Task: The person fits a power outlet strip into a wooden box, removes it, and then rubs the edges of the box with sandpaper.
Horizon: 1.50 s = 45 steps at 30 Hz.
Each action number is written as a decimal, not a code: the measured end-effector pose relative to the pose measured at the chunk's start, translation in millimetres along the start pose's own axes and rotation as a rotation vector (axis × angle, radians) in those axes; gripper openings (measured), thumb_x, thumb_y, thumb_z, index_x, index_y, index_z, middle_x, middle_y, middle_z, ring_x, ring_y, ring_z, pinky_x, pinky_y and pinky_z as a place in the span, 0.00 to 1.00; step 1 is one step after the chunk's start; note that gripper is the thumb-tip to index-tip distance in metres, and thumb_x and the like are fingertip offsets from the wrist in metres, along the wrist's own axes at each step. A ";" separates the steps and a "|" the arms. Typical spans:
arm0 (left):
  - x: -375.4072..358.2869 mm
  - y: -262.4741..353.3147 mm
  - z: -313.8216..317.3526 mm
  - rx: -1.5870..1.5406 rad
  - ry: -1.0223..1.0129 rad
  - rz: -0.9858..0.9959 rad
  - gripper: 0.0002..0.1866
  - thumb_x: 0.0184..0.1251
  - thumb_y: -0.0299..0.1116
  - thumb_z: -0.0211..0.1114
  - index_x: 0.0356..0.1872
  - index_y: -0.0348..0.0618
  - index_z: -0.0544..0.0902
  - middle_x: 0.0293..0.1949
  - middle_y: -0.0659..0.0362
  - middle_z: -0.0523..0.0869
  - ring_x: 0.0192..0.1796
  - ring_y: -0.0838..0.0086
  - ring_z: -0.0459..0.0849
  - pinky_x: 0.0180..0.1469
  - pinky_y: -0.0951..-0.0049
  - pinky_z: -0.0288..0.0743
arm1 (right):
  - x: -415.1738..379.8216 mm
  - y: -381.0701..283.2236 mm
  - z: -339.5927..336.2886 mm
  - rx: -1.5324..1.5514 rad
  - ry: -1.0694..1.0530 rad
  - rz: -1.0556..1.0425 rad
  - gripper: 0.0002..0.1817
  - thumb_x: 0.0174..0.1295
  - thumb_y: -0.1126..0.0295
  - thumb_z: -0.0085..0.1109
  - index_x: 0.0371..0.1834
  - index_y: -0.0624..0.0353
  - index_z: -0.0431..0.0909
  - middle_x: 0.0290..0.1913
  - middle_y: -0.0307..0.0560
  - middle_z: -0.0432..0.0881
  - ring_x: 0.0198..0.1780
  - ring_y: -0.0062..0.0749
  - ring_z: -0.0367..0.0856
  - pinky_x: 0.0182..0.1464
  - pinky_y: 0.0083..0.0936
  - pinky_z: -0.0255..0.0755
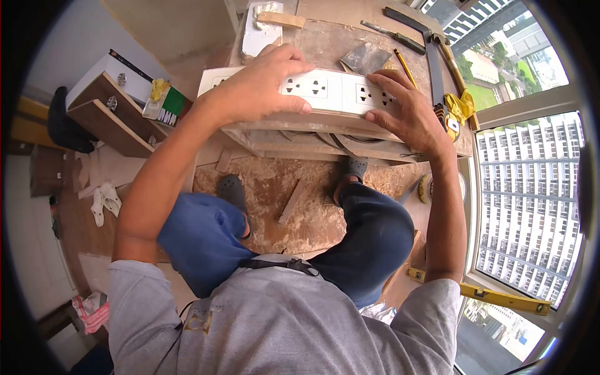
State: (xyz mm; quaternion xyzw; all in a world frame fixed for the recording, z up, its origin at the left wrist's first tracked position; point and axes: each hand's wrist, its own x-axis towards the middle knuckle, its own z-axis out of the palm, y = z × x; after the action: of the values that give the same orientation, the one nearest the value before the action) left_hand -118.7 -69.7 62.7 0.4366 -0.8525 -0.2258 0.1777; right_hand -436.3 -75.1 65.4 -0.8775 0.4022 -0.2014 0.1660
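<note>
In the head view, we have the strip (334, 90) at the bench's (331, 40) near edge, its long axis running left to right before us. Both our hands grip across its width, thumbs on the near side: the right hand (407, 107) at its right end, the left hand (270, 86) around its middle. The right is nearer the pencil (405, 67).
</note>
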 end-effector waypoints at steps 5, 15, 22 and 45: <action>-1.1 -4.0 2.3 -0.009 0.017 0.034 0.38 0.61 0.42 0.78 0.70 0.34 0.79 0.65 0.53 0.75 0.71 0.60 0.71 0.75 0.65 0.64 | 1.4 -0.8 0.8 0.002 -0.024 0.018 0.35 0.62 0.58 0.76 0.69 0.65 0.76 0.68 0.57 0.77 0.68 0.55 0.78 0.69 0.41 0.74; -0.8 -10.4 5.4 -0.033 0.040 0.122 0.37 0.62 0.41 0.77 0.69 0.30 0.78 0.61 0.52 0.74 0.68 0.59 0.73 0.74 0.64 0.64 | 0.3 0.9 4.7 -0.004 -0.032 0.011 0.36 0.62 0.58 0.76 0.70 0.63 0.75 0.70 0.57 0.75 0.70 0.56 0.76 0.70 0.42 0.74; -7.7 0.9 -2.5 0.103 0.144 0.013 0.43 0.71 0.50 0.73 0.79 0.35 0.68 0.75 0.49 0.70 0.77 0.55 0.68 0.79 0.62 0.62 | -6.5 7.8 -3.4 0.009 0.076 -0.033 0.54 0.58 0.41 0.75 0.81 0.62 0.64 0.79 0.61 0.67 0.80 0.56 0.66 0.78 0.46 0.64; -56.1 -25.8 -21.8 0.070 0.154 -0.042 0.39 0.61 0.46 0.79 0.70 0.35 0.78 0.68 0.50 0.75 0.73 0.56 0.69 0.76 0.58 0.63 | 11.3 -46.0 -0.5 -0.039 0.032 0.156 0.33 0.63 0.60 0.76 0.71 0.58 0.78 0.72 0.55 0.75 0.72 0.54 0.74 0.74 0.44 0.67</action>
State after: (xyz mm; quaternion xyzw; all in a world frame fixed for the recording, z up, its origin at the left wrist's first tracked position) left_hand -59.5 -41.8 61.1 0.4762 -0.8344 -0.1652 0.2229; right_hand -400.5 -55.3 89.2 -0.8434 0.4757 -0.1938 0.1575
